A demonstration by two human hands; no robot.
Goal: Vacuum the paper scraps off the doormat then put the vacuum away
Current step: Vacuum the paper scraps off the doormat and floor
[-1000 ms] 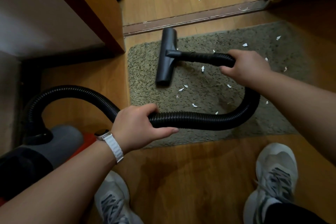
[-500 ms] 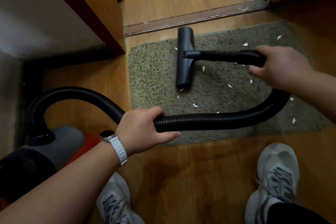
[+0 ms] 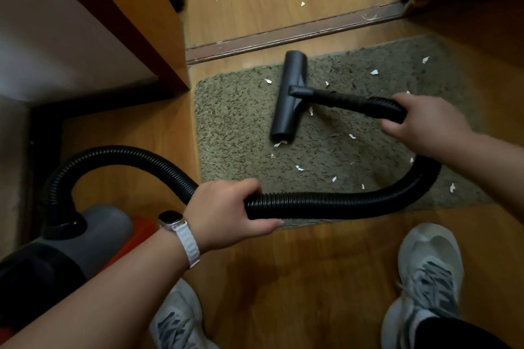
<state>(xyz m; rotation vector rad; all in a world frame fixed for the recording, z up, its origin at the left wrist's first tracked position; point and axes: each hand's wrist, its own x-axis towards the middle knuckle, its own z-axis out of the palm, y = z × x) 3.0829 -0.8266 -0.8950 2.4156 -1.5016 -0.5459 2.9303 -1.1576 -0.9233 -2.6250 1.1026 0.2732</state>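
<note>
Head view: left hand and right hand curl fingers round hose.

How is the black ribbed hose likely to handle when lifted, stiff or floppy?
Probably floppy but springy: the hose sweeps in smooth bends between the left hand and right hand without kinking. Its ribs likely give a sure grip. Unsupported, it would likely sag onto the doormat.

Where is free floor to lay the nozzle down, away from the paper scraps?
Free: the wood floor between the hose and the two shoes, and the strip between the cabinet, the hose arc and the doormat. Crowded: the middle and right of the doormat, strewn with paper scraps around the nozzle.
</note>
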